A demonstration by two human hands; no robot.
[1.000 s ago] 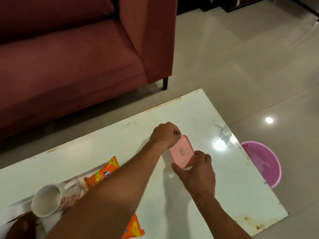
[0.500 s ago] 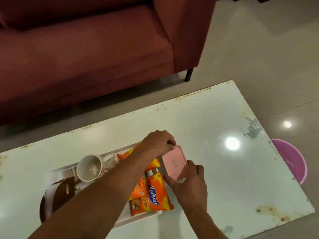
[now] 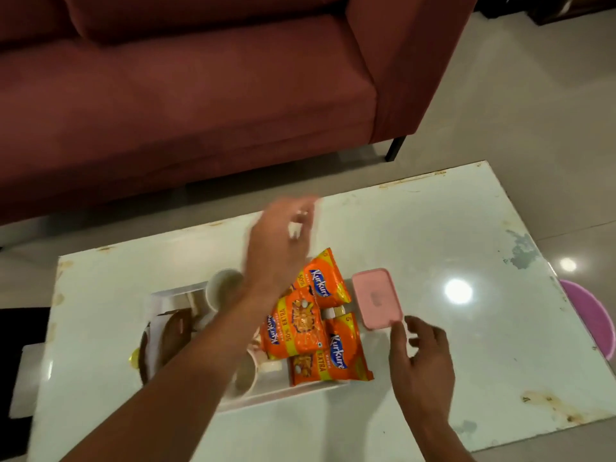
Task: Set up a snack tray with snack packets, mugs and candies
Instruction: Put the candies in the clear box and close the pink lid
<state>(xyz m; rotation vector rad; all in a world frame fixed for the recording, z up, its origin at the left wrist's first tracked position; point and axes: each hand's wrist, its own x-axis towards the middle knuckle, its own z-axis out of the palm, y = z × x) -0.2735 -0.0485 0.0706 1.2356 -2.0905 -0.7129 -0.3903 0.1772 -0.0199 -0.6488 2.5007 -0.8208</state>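
Dark red fabric covers the sofa (image 3: 200, 95) beyond the far edge of the white table (image 3: 433, 228). A white tray (image 3: 293, 392) lies toward the table's left edge. It carries three orange snack packets (image 3: 300, 325) on its right part, one mug (image 3: 221, 285) at its far rim and a second mug (image 3: 245, 378) at its near rim. A pink box (image 3: 376, 297) with its lid on sits on the table just beside the packets. The right hand (image 3: 421, 358) hovers at the box's near corner, fingers spread and holding nothing. The left hand (image 3: 276, 248) is blurred above the packets. A small white thing (image 3: 295, 231) shows at its fingers, but I cannot tell the grip.

Bare left hand (image 3: 278, 251) and right hand (image 3: 421, 360).
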